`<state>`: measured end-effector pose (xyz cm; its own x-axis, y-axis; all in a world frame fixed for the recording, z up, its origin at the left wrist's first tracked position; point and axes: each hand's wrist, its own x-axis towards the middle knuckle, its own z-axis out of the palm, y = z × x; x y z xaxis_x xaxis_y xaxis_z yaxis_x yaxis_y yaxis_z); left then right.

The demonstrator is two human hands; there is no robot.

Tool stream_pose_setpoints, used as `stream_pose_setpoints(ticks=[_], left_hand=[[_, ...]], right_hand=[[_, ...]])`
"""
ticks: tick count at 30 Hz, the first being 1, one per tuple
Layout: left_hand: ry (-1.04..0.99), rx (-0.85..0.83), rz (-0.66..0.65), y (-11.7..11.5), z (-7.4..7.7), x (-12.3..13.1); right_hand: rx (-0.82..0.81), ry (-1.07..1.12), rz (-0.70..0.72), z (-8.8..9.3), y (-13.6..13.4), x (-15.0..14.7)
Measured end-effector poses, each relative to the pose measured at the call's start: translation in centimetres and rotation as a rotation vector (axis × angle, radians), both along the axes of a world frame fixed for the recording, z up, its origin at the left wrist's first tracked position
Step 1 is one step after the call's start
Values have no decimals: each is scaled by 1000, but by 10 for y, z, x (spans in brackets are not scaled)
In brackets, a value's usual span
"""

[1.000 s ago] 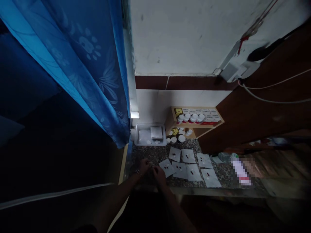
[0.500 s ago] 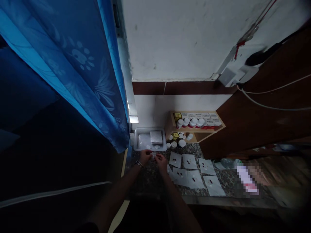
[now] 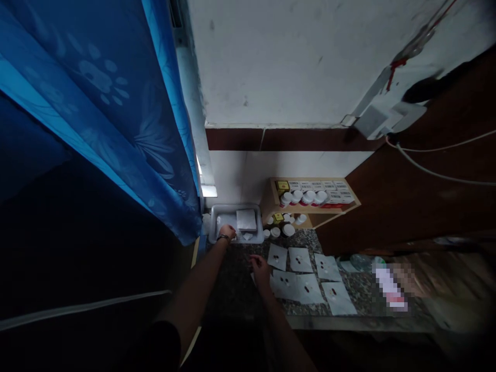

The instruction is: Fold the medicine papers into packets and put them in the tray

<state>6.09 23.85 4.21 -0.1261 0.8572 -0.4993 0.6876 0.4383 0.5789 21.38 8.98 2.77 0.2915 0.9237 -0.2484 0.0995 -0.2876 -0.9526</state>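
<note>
My left hand (image 3: 228, 232) reaches into the white plastic tray (image 3: 261, 223), fingers curled down near its front side; whatever they hold, if anything, is too small and dark to make out. A stack of white paper (image 3: 246, 220) lies in the tray beside it, with a small white piece (image 3: 247, 236) in front of the stack. My right hand (image 3: 259, 268) hovers over the speckled counter with its fingers loosely apart and nothing visible between them. It is nearest to the white paper sheets (image 3: 277, 256) on its right, several of which carry small dark and pale pills (image 3: 307, 289).
A wooden shelf (image 3: 333, 209) against the wall holds medicine boxes (image 3: 341, 194) and white-capped bottles (image 3: 308, 197). More bottles (image 3: 288, 230) stand by its foot. A blue curtain (image 3: 166, 155) hangs at the left. A clear plastic bottle (image 3: 361, 262) lies to the right.
Both hands were together over the counter, pinching a small whitish thing. They have parted: the left moved forward into the tray, the right drew back slightly and its fingers loosened.
</note>
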Motion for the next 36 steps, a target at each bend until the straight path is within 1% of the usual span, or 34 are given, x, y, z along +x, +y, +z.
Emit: stream_pose_setpoints(ticks=[2,3,6,8,9,10,11,12,14,16,18,19,21,23,26,28,31,36], left_hand=[[34,-20,-11,2,0,-3],[49,-26,-16,3,2,-4],[65,20,-28,0,17,-2],[65,108,-42,-16,29,6],[64,178,-51,-29,33,11],[66,318,-104,-47,35,18],[66,406,-183,-67,35,25],[61,451,-287,-91,32,31],[73,452,-499,-140,21,43],[77,410,-705,-183,7,51],[81,375,-839,-212,-7,54],[83,358,-895,-221,-13,54],[104,315,-971,-227,-20,52],[135,285,-1015,-225,-23,45],[179,280,-1043,-220,-23,31],[203,286,-1046,-221,-22,19],[226,288,-1014,-229,-23,1],[181,204,-881,-246,-22,-32]], right_hand=[[-3,-16,1,-3,-2,5],[-7,-17,-7,-4,-3,7],[-37,-13,-45,-7,-6,18],[-83,-34,-62,-7,-9,29],[-102,-68,-61,-8,-12,36],[-114,-125,-59,-9,-16,44],[-100,-205,-36,-11,-22,51],[-85,-310,-2,-12,-28,59],[-77,-551,59,-17,-46,70],[-51,-779,183,-21,-66,74],[-5,-957,332,-25,-86,72],[0,-1029,385,-26,-95,69],[-3,-1135,483,-30,-108,63],[-20,-1191,560,-35,-114,57],[-46,-1203,681,-41,-113,50],[-50,-1183,758,-44,-109,43],[-20,-1132,836,-42,-105,28],[93,-1046,947,-33,-104,-3]])
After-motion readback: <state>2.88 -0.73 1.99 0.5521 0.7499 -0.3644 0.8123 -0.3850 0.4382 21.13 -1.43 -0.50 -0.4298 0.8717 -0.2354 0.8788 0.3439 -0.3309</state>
